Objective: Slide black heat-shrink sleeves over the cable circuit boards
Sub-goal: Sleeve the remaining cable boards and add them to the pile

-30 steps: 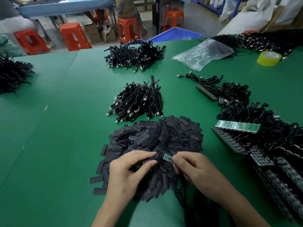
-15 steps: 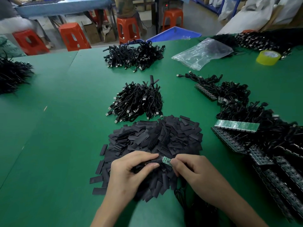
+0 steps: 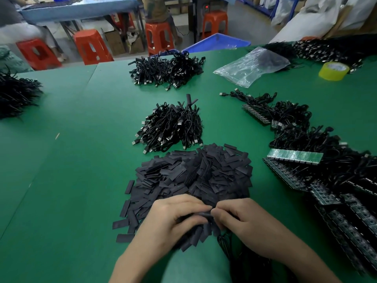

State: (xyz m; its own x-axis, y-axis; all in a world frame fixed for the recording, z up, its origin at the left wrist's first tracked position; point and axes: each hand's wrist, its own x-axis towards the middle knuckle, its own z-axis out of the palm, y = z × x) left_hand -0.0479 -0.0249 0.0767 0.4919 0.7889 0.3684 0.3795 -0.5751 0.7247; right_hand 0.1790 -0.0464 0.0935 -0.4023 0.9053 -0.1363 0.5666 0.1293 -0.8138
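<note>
A big heap of flat black heat-shrink sleeves (image 3: 195, 174) lies in front of me on the green table (image 3: 77, 160). My left hand (image 3: 173, 217) pinches one black sleeve (image 3: 204, 213) just above the heap's near edge. My right hand (image 3: 238, 219) meets it fingertip to fingertip and pinches the cable end; the small green board is hidden inside the sleeve or behind my fingers. A black cable (image 3: 224, 242) trails down from my right hand toward me.
A pile of sleeved USB cables (image 3: 171, 129) lies behind the heap, another (image 3: 165, 72) farther back. Rows of green circuit boards with cables (image 3: 306, 166) fill the right side. A clear plastic bag (image 3: 251, 66) and yellow tape roll (image 3: 333, 70) sit at the back right. Orange stools (image 3: 89, 45) stand beyond the table.
The green board that showed between my fingertips is now out of sight, covered by the black sleeve. My hands have closed together and shifted slightly toward me.
</note>
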